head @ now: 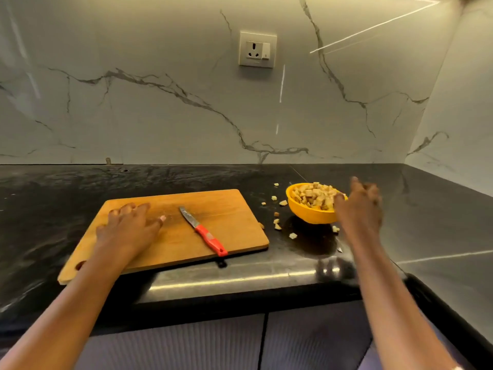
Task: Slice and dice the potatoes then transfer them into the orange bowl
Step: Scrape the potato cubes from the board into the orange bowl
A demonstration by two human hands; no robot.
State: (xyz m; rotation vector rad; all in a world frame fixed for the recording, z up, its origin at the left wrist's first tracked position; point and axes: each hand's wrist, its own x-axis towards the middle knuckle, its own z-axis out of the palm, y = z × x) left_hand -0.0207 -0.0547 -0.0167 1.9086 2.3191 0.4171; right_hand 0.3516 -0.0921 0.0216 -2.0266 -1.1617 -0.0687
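The orange bowl point(309, 213) stands on the black counter right of the wooden cutting board point(229, 209) and is heaped with diced potato point(314, 196). Several loose potato cubes point(277, 225) lie on the counter around the bowl. A red-handled knife point(204, 231) lies on the board, blade pointing away from me. My left hand point(130, 228) rests flat on the board's left part with fingers spread. My right hand point(360, 206) is blurred at the bowl's right rim, fingers loosely extended; I cannot see anything held in it.
The black counter point(440, 222) runs into a corner at the right, with a marble backsplash behind. A wall socket point(257, 49) sits above the board. The counter's rounded front edge point(240, 279) lies just below the board, whose near edge overhangs slightly.
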